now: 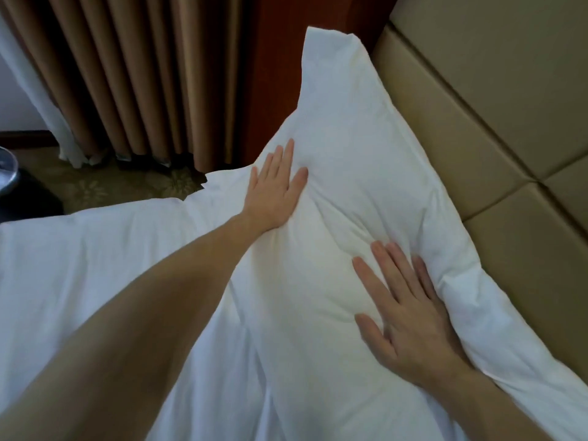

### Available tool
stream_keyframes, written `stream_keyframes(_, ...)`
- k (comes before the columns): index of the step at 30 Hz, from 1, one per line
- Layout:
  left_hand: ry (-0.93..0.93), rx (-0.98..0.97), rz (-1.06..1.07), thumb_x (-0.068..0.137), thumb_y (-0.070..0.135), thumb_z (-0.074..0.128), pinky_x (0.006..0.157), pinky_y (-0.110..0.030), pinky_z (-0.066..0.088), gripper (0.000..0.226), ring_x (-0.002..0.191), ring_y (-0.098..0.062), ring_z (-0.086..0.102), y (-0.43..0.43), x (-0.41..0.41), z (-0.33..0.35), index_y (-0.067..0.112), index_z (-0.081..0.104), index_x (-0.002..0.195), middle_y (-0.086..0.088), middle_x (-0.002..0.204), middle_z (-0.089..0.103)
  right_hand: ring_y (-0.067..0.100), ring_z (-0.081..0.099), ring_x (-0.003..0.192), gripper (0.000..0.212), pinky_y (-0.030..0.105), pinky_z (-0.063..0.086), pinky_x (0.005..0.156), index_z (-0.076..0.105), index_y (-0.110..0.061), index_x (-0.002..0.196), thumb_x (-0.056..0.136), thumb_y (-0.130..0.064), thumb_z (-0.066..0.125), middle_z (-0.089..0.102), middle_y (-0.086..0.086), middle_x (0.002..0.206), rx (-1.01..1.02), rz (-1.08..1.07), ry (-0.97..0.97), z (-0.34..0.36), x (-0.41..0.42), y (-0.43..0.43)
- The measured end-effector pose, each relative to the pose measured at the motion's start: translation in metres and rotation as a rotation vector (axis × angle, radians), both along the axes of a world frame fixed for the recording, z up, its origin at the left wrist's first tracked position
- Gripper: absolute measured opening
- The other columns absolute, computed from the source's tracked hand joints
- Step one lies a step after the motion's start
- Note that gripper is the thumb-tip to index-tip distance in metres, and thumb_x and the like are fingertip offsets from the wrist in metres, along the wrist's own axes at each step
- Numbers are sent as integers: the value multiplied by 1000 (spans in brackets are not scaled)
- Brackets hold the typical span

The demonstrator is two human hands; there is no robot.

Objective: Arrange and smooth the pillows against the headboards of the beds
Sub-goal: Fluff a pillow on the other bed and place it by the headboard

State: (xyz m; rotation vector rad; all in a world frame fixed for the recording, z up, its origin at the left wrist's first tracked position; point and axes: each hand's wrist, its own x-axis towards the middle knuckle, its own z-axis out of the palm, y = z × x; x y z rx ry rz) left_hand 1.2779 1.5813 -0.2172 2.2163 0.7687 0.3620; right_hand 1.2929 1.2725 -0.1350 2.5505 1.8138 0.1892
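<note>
White pillow [343, 148] leaning against the padded headboard [477, 116].
Left hand [275, 186] and right hand [410, 310] press it flat-palmed, fingers straight, likely smoothing creases.

We see a white-sheeted bed [79, 265]. One plump white pillow [337, 198] lies on it, its long edge resting against the tan padded headboard [483, 128].

Brown pleated curtain [127, 74] beside a reddish wood panel [273, 74] — floral-patterned carpet [111, 183] below, white sheer drape [41, 100] at left
</note>
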Motion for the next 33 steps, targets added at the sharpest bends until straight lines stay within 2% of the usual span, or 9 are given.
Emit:
stream_keyframes(3, 218, -188, -13, 104, 52, 8, 123, -57, -4, 55, 154, -20, 16, 31, -10, -23, 40, 12, 158, 11, 167, 17, 26, 13, 154, 68, 47, 14, 123, 32, -19, 155, 92, -42, 49, 16, 6, 166, 8, 32, 42, -18, 8, 6)
stream_keyframes(7, 439, -185, -3, 109, 34, 15, 123, -58, 0, 52, 155, -27, 4, 47, -49, -64, 22, 13, 159, -4, 168, 11, 27, 13, 153, 70, 46, 9, 124, 31, -17, 155, 92, -42, 49, 15, 9, 166, 7, 46, 94, -32, 14, 12)
stream_keyframes(9, 237, -256, 74, 108, 38, 18, 125, -51, 0, 55, 156, -23, 0, 27, -63, -64, 20, 11, 160, -2, 169, 7, 28, 12, 153, 70, 44, 5, 124, 32, -16, 154, 91, -41, 51, 16, 11, 165, 6, 36, 118, -39, 15, 13)
stream_keyframes(11, -165, -351, 217, 107, 47, 22, 126, -41, 10, 56, 152, -12, 20, -10, -69, -41, 25, 25, 158, 5, 164, 27, 29, 12, 153, 70, 43, 3, 124, 34, -14, 153, 91, -41, 52, 17, 13, 164, 16, 20, 140, -44, 16, 14)
stream_keyframes(13, -349, -338, 196, 103, 52, 25, 125, -37, 10, 56, 148, -6, 28, -44, -66, -19, 32, 27, 155, 11, 161, 33, 28, 11, 154, 70, 42, 2, 124, 34, -14, 153, 91, -40, 53, 17, 13, 164, 16, 15, 148, -46, 17, 16)
stream_keyframes(19, 69, -170, 81, 90, 77, 8, 125, -42, -10, 83, 155, -11, -4, -38, -39, -66, 32, -7, 159, 3, 169, 0, 25, 8, 154, 71, 44, 6, 124, 31, -15, 155, 93, -43, 50, 15, 10, 165, -42, 9, 125, -51, 20, 20)
stream_keyframes(28, 503, -208, -107, 99, 58, 5, 124, -51, -3, 69, 156, -23, -4, -62, -100, -64, 27, -2, 160, -4, 169, -5, 14, -12, 153, 72, 41, 1, 124, 11, -27, 160, 99, -49, 43, -5, -2, 168, -258, -101, 237, -29, 2, 8)
stream_keyframes(30, 537, -356, -166, 98, 58, 7, 122, -60, -3, 71, 156, -23, -4, -82, -138, -55, 25, 7, 161, 2, 169, -1, 21, 1, 154, 67, 43, 14, 124, 22, -21, 158, 98, -44, 43, 9, 7, 167, -270, -109, 142, -10, -9, -6)
stream_keyframes(33, 471, -592, -118, 103, 56, 25, 125, -53, 8, 68, 155, -27, 10, -104, -173, -23, 20, 15, 159, -5, 168, 13, 32, 37, 143, 59, 44, 39, 110, 47, -11, 146, 88, -20, 54, 40, 19, 154, -59, -119, -141, 29, -22, -34)
